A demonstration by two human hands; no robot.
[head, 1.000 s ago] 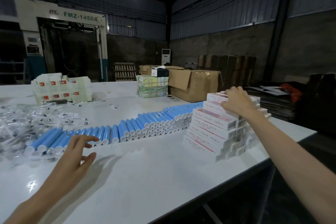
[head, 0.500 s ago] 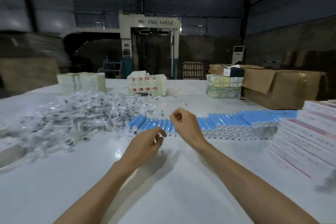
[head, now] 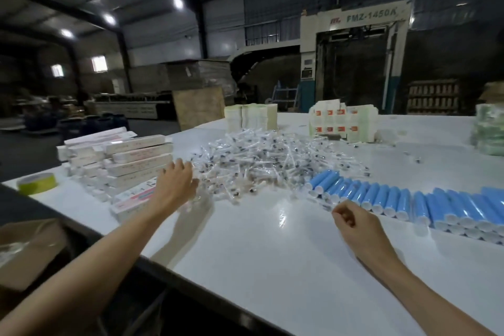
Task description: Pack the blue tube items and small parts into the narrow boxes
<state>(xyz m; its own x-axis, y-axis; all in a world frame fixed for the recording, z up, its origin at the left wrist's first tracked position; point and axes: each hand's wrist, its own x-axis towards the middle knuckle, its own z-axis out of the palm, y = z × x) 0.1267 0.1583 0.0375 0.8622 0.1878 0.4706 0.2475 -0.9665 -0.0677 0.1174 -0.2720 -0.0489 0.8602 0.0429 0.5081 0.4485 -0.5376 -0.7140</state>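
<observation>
The step looks like fetching one wrapped piece from the heap of clear-wrapped small parts (head: 272,161). The left hand (head: 176,181) is stretched out over the heap's near edge with its fingers spread and relaxed; I cannot tell whether it touches anything. It should pinch a single packet at the rim of the heap, so the slippery wrappers do not slide or come up in a clump. The right hand (head: 354,222) hovers with loosely curled fingers and nothing visible in it, just beside the row of blue tubes (head: 436,204), well placed to take an end tube. The stack of narrow boxes (head: 128,163) lies just left of the left hand. The white surface (head: 272,254) is glossy and also carries a roll of yellow-green tape (head: 36,183) and red-labelled white packs (head: 341,123). Behind is a dim warehouse with a machine marked FMZ-1450 (head: 354,57)
</observation>
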